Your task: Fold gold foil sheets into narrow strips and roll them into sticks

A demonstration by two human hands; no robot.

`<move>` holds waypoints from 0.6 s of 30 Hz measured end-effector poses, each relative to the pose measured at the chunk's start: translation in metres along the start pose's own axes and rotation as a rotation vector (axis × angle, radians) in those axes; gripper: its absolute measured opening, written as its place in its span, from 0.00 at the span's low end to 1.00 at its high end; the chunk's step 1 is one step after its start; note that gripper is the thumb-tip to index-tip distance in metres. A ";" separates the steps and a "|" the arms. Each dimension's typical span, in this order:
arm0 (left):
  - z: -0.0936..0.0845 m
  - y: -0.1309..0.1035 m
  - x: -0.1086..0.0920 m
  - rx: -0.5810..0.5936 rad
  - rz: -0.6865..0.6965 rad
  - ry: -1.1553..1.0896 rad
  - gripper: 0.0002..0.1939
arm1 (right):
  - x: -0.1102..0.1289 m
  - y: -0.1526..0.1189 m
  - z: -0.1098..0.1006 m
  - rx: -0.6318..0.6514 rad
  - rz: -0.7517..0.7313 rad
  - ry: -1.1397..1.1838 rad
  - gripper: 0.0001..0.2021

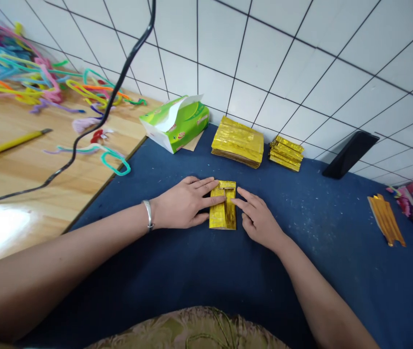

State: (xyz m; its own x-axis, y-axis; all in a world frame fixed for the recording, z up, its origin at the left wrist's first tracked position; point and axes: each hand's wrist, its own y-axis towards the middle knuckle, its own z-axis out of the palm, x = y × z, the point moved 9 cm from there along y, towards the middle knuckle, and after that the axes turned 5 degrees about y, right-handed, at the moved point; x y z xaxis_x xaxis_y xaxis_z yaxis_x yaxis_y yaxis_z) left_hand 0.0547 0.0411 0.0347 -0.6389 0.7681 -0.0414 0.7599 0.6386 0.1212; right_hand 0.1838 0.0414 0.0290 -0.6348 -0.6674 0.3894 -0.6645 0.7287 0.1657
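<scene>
A folded sheet of shiny gold paper (pixel 230 213) lies flat on the dark blue table surface, with a flap across its top and a seam down its middle. My left hand (pixel 184 202) rests on its left side, fingers stretched out and pressing on the paper. From the right, my right hand (pixel 260 215) touches the paper's right edge with a fingertip, its fingers apart. Behind the sheet stands a thick stack of gold paper (pixel 238 140). Beside that stack is a smaller pile of folded gold strips (pixel 286 153).
A green tissue pack (pixel 177 123) stands by the tiled wall. Right of it leans a black phone (pixel 350 154). Orange-gold strips (pixel 387 219) lie far right. On the wooden table at left are colourful pipe cleaners (pixel 42 80) and a yellow pen-like tool (pixel 10 145). A black cable (pixel 119 82) hangs across.
</scene>
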 end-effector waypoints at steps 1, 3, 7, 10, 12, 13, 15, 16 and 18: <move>0.000 0.000 -0.001 -0.007 -0.007 0.008 0.26 | 0.002 0.000 0.001 0.014 -0.015 0.019 0.25; 0.001 0.001 -0.001 -0.021 -0.027 0.022 0.23 | 0.004 0.000 0.001 0.032 -0.039 0.046 0.27; 0.005 0.002 0.002 -0.014 -0.057 0.026 0.21 | 0.010 0.000 0.001 0.066 -0.063 0.065 0.30; 0.007 0.002 0.004 -0.006 -0.065 0.011 0.21 | 0.013 0.001 -0.002 0.039 -0.079 0.054 0.30; 0.007 0.001 0.005 -0.001 -0.065 0.005 0.21 | 0.014 0.001 -0.005 -0.011 -0.095 0.027 0.25; 0.007 0.001 0.005 0.002 -0.062 0.005 0.21 | 0.015 0.000 -0.006 -0.032 -0.106 0.008 0.21; 0.008 0.000 0.004 0.011 -0.052 0.005 0.21 | 0.017 -0.001 -0.006 -0.045 -0.138 -0.031 0.13; 0.008 0.000 0.003 0.015 -0.046 0.004 0.21 | 0.018 -0.002 -0.005 -0.038 -0.155 -0.046 0.11; 0.008 0.000 0.002 0.020 -0.041 0.001 0.22 | 0.020 -0.002 -0.002 -0.009 -0.179 -0.063 0.09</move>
State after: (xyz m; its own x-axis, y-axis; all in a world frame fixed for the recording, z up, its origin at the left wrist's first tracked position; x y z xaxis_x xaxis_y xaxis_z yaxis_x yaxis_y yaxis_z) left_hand 0.0542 0.0427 0.0268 -0.6697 0.7412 -0.0452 0.7352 0.6704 0.0998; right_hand 0.1732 0.0265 0.0380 -0.5302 -0.7948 0.2953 -0.7657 0.5984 0.2359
